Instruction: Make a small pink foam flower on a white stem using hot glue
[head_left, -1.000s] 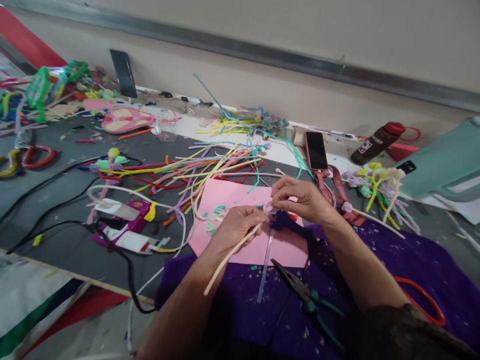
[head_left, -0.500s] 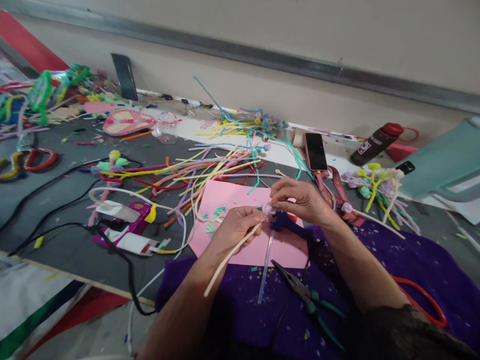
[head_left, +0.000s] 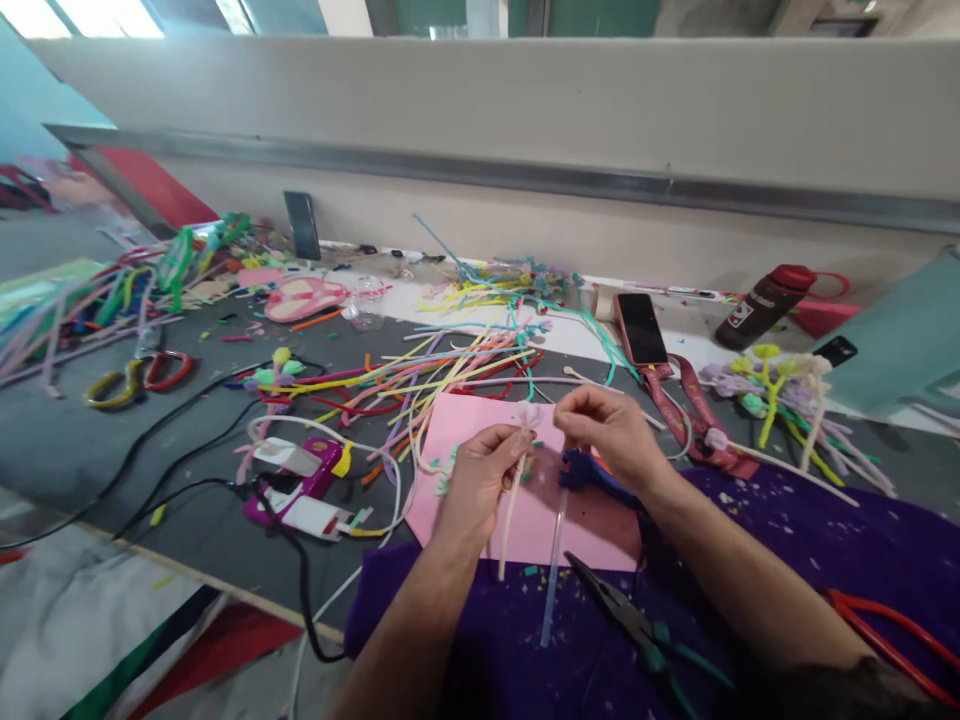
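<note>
My left hand (head_left: 480, 478) is closed, pinching a cream pipe-cleaner stem (head_left: 512, 520) that points down toward me. At its top, a small pale lilac pipe-cleaner flower (head_left: 528, 415) sits just above my fingertips. To the right of it, my right hand (head_left: 609, 425) has thumb and fingers pressed together, apart from the flower; I cannot make out anything between them. Beneath the right hand lies a dark blue glue gun (head_left: 600, 474), with a clear glue stick (head_left: 553, 585) coming out toward me. Under both hands is a pink sheet (head_left: 457, 420) with green scraps.
Pliers (head_left: 630, 615) rest on purple cloth (head_left: 750, 530). Red handles (head_left: 892, 625) lie right. Loose pipe cleaners (head_left: 450, 375) spread behind the sheet. A power strip (head_left: 300, 485) with cables is left. Further back are a phone (head_left: 641, 328), a bottle (head_left: 765, 305) and scissors (head_left: 142, 370).
My right hand has come away from the flower toward the right. My left hand has turned the stem more upright. The whole view has shifted, with more wall showing.
</note>
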